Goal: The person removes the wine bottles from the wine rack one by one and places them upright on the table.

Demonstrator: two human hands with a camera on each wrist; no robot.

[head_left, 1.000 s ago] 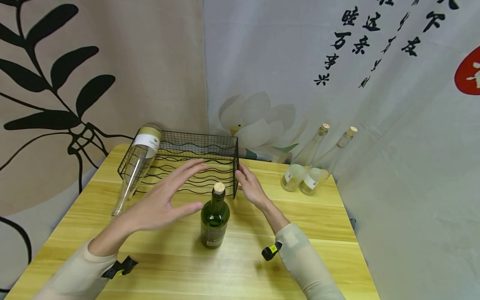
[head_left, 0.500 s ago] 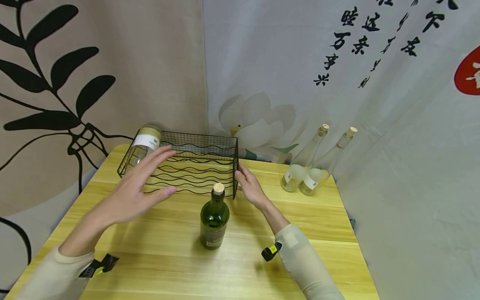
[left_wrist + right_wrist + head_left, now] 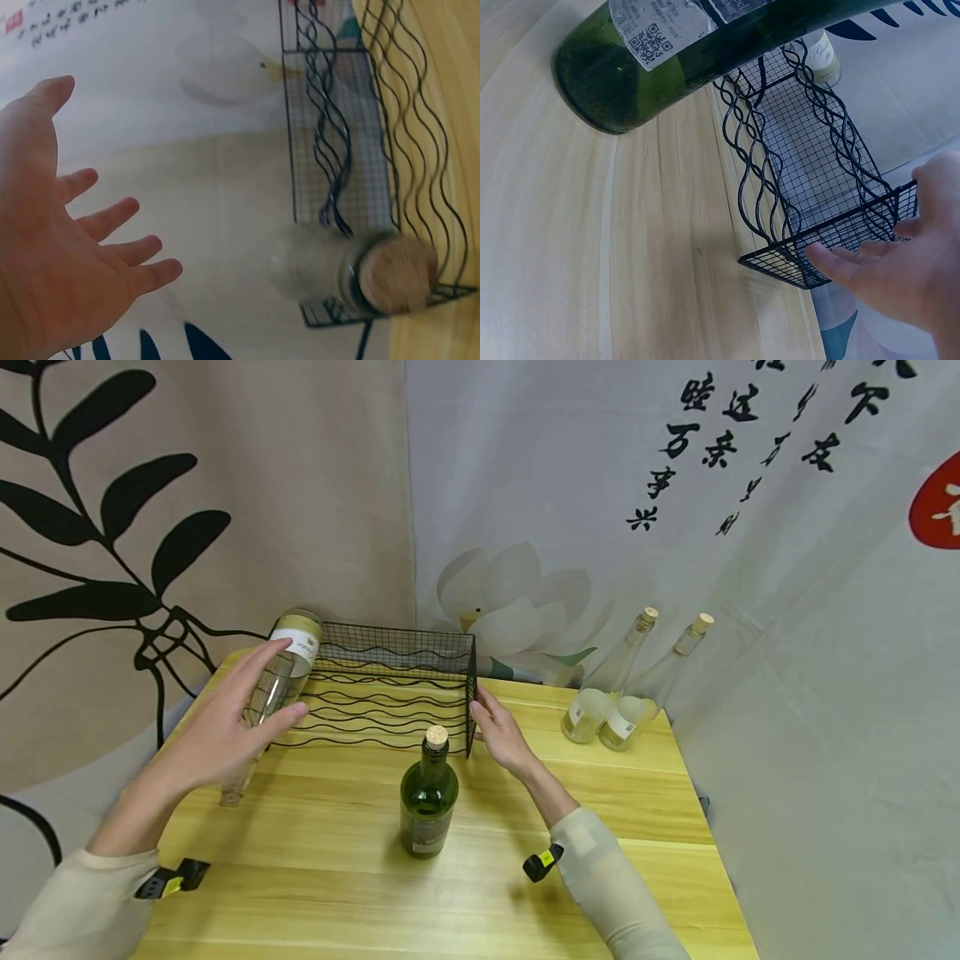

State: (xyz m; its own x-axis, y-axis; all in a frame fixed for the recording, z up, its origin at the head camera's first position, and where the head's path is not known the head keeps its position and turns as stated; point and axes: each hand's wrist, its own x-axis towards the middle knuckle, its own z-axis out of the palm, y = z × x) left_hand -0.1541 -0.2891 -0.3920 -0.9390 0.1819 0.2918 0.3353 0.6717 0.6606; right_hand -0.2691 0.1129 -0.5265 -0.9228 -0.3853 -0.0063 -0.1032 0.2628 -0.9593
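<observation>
Head view of the worktop, with clock directions taken from the green bottle and twelve towards the backdrop. Nearest, at eight and four o'clock, are two pale sleeves [image 3: 90, 906], each bearing a black wrist camera [image 3: 183, 878]. The corked green glass bottle [image 3: 427, 806] stands upright on the wooden table [image 3: 360, 910], untouched by either hand. Between nine and ten, the left hand [image 3: 217, 739] has its fingers extended and spread, thumb well apart, holding nothing; the left wrist view shows a gap between it and the racked bottle. Near two, the right hand [image 3: 506, 739] rests partly extended fingers against the end panel of the black wire wine rack [image 3: 405, 643]; whether any tip hooks the wire cannot be told. The rack occupies eleven o'clock. Towards ten, a clear glass bottle [image 3: 295, 668] lies in its left end, base to the backdrop, corked neck towards the person. Farther off at two stand two corked clear bottles [image 3: 596, 697], before the printed cloth backdrop [image 3: 337, 510].

The step in hand appears to be racking bottles, with one laid in; the next move probably calls for a left-hand grasp of the green bottle while the rack is steadied.
</observation>
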